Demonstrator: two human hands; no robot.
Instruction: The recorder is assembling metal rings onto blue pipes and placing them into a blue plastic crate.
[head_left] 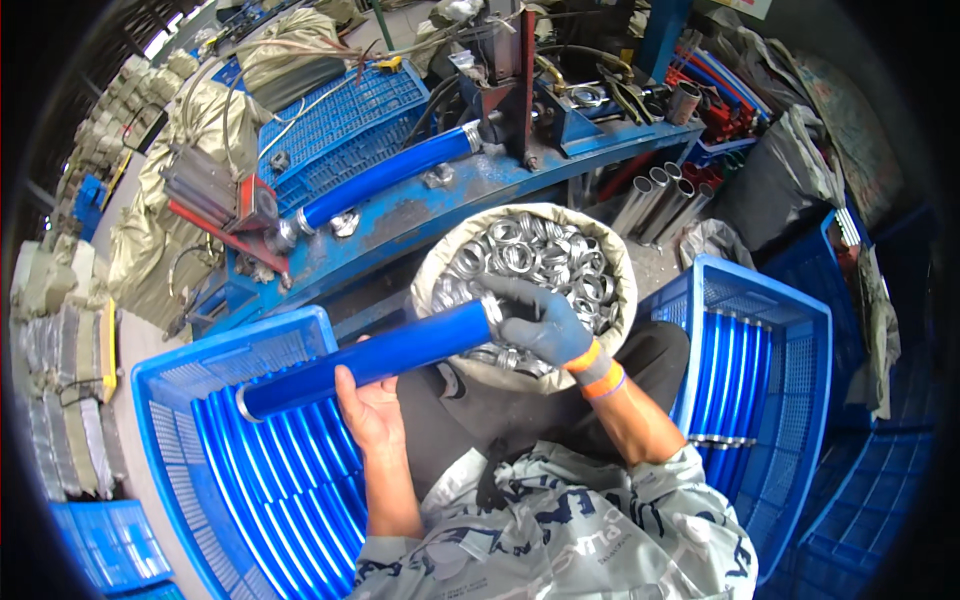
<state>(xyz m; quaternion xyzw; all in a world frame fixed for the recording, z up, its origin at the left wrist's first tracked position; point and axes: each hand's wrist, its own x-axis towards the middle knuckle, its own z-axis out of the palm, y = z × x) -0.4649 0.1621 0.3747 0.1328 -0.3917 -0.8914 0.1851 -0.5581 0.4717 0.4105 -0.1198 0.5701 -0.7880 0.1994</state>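
Note:
A shiny blue tube [400,350] lies tilted across my lap, its right end higher. My bare left hand [372,412] supports it near the middle, thumb on the near side and fingers curled underneath. My right hand [545,322], in a grey glove with an orange cuff, closes its fingers round a silver metal ring [491,308] at the tube's right end. Whether the ring sits fully on the tube cannot be told. A metal rim also shows at the left end. Just beyond my hands, a pale cloth sack [428,265] holds many loose metal rings [550,255].
Blue tubes fill a left crate [150,375]; ring-ended tubes lie in a right crate [815,330]. Ahead, a blue metal bench [400,225] carries another blue tube [390,180] between two clamping fixtures. Bare metal tubes [655,200] stand past the sack.

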